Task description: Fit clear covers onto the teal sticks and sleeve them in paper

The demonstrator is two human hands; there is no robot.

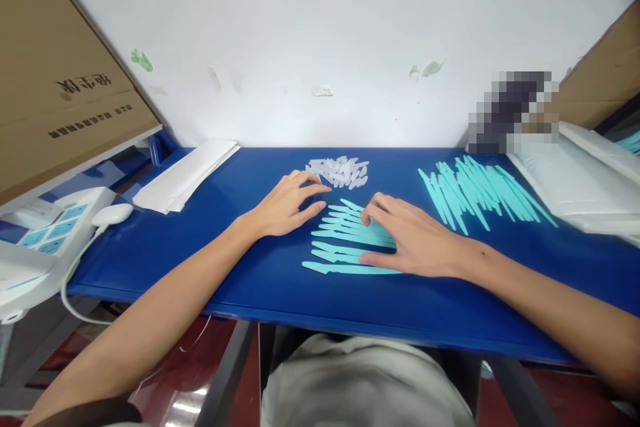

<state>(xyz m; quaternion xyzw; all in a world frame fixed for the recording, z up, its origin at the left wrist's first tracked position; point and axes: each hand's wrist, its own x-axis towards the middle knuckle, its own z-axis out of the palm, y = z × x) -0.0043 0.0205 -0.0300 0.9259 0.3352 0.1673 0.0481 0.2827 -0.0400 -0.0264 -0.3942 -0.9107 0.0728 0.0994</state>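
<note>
My right hand (413, 237) lies flat, fingers spread, on a row of several turquoise plastic blade-shaped sticks (340, 250) laid side by side on the blue table (240, 267). My left hand (287, 203) rests open just left of that row, its fingertips near a small heap of clear plastic caps (340, 171). A larger pile of the same turquoise sticks (477, 193) lies to the right of my right hand.
A stack of white paper sleeves (183, 173) lies at the table's back left. A white device with a cable (45, 240) and a cardboard box (55, 73) stand at left. White bags (580, 180) sit at right. A white wall closes the back.
</note>
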